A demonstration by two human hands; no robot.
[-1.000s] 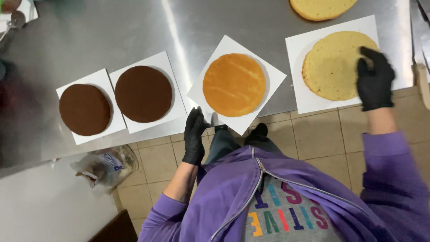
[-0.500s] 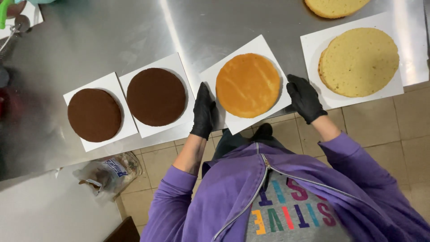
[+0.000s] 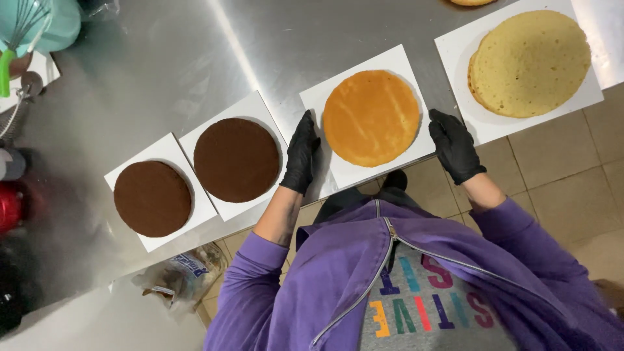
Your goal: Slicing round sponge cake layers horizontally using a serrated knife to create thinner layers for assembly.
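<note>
Left hand [image 3: 301, 152] and right hand [image 3: 455, 144], both black-gloved, lie flat with fingers extended, well apart.

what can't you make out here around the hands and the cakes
- Head view: a further cake is cut off by the top edge.
- The whisk and teal bowl are cropped at the top-left corner.
- The left hand and right hand flank the orange cake; the card's edges under their gloves are hidden.
</note>
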